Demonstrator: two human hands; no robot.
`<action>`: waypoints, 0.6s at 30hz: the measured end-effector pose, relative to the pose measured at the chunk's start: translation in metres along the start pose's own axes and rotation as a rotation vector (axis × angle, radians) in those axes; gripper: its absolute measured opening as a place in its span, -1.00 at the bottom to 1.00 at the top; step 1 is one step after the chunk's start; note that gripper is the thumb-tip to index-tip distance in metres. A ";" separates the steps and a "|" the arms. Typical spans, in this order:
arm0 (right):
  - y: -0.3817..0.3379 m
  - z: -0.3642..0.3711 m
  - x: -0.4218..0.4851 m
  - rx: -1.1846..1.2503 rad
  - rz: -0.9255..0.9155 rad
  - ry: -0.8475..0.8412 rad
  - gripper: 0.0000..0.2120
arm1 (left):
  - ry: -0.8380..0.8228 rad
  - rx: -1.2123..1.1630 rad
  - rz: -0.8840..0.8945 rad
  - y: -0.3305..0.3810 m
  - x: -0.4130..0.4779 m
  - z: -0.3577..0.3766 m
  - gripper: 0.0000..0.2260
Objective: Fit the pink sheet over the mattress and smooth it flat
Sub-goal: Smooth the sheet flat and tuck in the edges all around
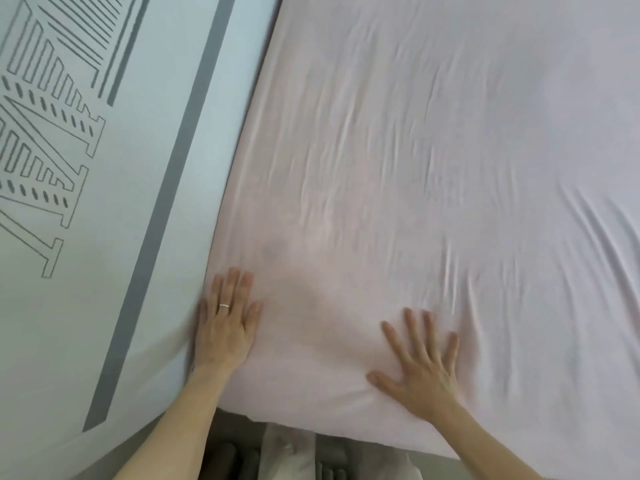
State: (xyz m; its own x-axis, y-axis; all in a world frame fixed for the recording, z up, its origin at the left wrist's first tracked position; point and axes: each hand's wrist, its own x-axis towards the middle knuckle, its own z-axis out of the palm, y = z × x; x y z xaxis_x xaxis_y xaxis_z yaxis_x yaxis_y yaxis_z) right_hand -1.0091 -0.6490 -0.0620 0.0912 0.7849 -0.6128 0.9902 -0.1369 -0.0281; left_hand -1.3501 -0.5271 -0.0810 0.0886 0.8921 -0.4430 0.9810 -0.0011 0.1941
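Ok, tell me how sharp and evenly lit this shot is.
Head view: soft, even light, no glare; faint shadow beside the left hand; blur softens the right hand and the pink sheet creases; wide-angle lens bows the sheet's left edge.

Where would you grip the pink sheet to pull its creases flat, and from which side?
Probably the pink sheet at its near edge, where it turns downward, coming from the near side. The creases run toward that edge, so a grip there should pull along them.

Bare forearms [180, 420]; a thin silvery ring [223, 306] (on the left hand [227, 323])
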 end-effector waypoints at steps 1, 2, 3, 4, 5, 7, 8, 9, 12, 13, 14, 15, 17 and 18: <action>0.021 0.007 -0.020 -0.021 0.026 -0.032 -0.08 | -0.012 -0.075 -0.064 0.000 -0.014 -0.001 -0.43; 0.038 0.012 -0.029 -0.031 0.052 -0.053 -0.06 | -0.028 -0.163 -0.129 -0.001 -0.016 -0.003 -0.42; 0.051 0.013 -0.042 -0.030 0.059 -0.070 -0.04 | -0.023 -0.226 -0.211 0.003 -0.027 -0.003 -0.41; 0.056 0.012 -0.048 -0.031 0.050 -0.067 -0.02 | 0.013 -0.248 -0.280 0.009 -0.032 -0.004 -0.41; 0.054 0.010 -0.053 -0.012 0.033 -0.059 0.02 | 0.086 -0.211 -0.310 0.019 -0.042 -0.003 -0.43; 0.033 0.003 -0.050 0.036 -0.032 0.019 0.08 | 0.206 -0.098 -0.224 0.049 -0.054 0.000 -0.45; 0.018 0.000 -0.045 0.055 -0.092 0.084 0.07 | 0.214 -0.065 -0.127 0.070 -0.059 0.005 -0.44; -0.002 -0.006 -0.035 0.071 -0.153 0.137 0.05 | 0.185 -0.036 -0.013 0.089 -0.060 0.012 -0.44; -0.037 -0.007 -0.004 0.081 -0.336 0.154 0.00 | 0.081 0.082 0.178 0.130 -0.071 0.044 -0.46; -0.034 -0.004 0.003 0.050 -0.369 0.151 -0.02 | 0.039 0.115 0.174 0.128 -0.073 0.050 -0.46; -0.019 0.003 0.005 0.026 -0.366 0.158 -0.03 | 0.009 0.139 0.158 0.118 -0.076 0.055 -0.46; 0.003 0.011 0.002 0.007 -0.321 0.153 -0.05 | -0.015 0.165 0.141 0.106 -0.080 0.056 -0.45; 0.059 0.029 -0.020 0.009 -0.125 0.102 -0.07 | -0.036 0.233 0.109 0.087 -0.087 0.054 -0.44; 0.091 0.039 -0.038 0.025 0.006 0.072 -0.07 | -0.055 0.260 0.098 0.086 -0.090 0.053 -0.44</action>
State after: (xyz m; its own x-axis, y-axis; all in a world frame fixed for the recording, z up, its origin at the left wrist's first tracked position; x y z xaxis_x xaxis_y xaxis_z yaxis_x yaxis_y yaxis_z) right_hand -0.9262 -0.7150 -0.0714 0.1056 0.8252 -0.5549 0.9867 -0.1565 -0.0449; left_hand -1.2649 -0.6312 -0.0711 0.1879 0.8561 -0.4815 0.9779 -0.2088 0.0104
